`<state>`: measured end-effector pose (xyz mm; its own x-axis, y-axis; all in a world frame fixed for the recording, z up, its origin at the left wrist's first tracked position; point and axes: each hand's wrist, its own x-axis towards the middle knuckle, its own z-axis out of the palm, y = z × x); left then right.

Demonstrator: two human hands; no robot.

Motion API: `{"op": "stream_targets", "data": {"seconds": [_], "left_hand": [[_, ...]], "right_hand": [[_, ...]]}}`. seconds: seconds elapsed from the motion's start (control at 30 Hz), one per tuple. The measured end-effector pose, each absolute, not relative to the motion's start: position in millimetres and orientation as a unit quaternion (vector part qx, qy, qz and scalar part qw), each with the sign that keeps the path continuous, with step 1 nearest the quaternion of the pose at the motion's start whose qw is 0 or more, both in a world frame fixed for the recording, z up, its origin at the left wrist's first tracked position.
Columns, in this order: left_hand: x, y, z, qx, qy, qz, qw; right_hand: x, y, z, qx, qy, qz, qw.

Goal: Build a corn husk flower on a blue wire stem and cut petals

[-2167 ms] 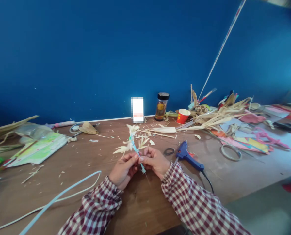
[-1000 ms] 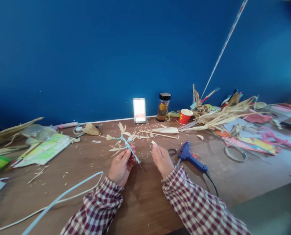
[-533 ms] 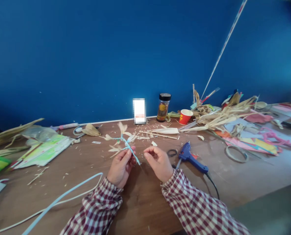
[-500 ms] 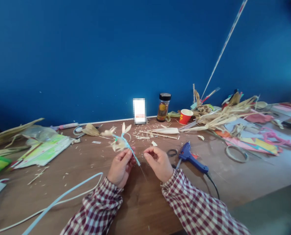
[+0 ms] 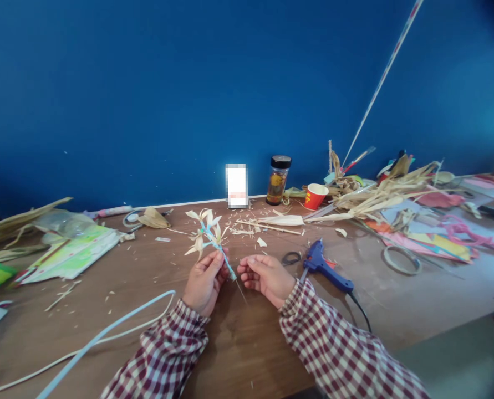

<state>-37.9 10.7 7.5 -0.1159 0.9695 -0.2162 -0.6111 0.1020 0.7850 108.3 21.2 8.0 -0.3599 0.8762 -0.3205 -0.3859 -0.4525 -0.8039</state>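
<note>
My left hand (image 5: 205, 281) pinches the light-blue wrapped stem of a small husk flower sprig (image 5: 208, 233), which stands tilted up and away from me with pale petals at its top. A thin bare wire end sticks out below the grip toward the table. My right hand (image 5: 264, 275) rests just right of the stem, fingers curled in, fingertips close to the stem's lower end. Whether it holds anything is hidden. Both sleeves are red-and-white check.
A blue glue gun (image 5: 322, 265) with a black cord lies right of my right hand, black scissors (image 5: 289, 257) beside it. A jar (image 5: 278, 180), red cup (image 5: 315, 195), dried husk pile (image 5: 375, 195), tape ring (image 5: 397, 259), coloured papers (image 5: 67, 252) and a pale cord (image 5: 105, 331) lie on the wooden table (image 5: 238, 343).
The sprig has been turned in my left hand, its petals now standing more upright. My right hand came back from the scraps toward the stem and curled its fingers in.
</note>
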Motion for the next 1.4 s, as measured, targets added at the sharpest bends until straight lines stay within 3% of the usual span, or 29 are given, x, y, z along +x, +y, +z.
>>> {"op": "stream_targets", "data": {"seconds": [0.4,0.77,1.4], "left_hand": [[-38.8,11.5,4.2,0.22,0.405,0.63,0.625],[-36.7,10.7,2.4,0.215,0.389,0.627,0.64],[-29.7,10.0,2.4,0.23,0.403,0.644,0.608]], "right_hand": [[111.7,24.7,6.9,-0.378,-0.266,0.773,0.435],[105.9,21.4,-7.2,-0.43,-0.5,0.643,0.389],[107.4,23.9,-8.5,-0.447,-0.537,0.63,0.338]]}}
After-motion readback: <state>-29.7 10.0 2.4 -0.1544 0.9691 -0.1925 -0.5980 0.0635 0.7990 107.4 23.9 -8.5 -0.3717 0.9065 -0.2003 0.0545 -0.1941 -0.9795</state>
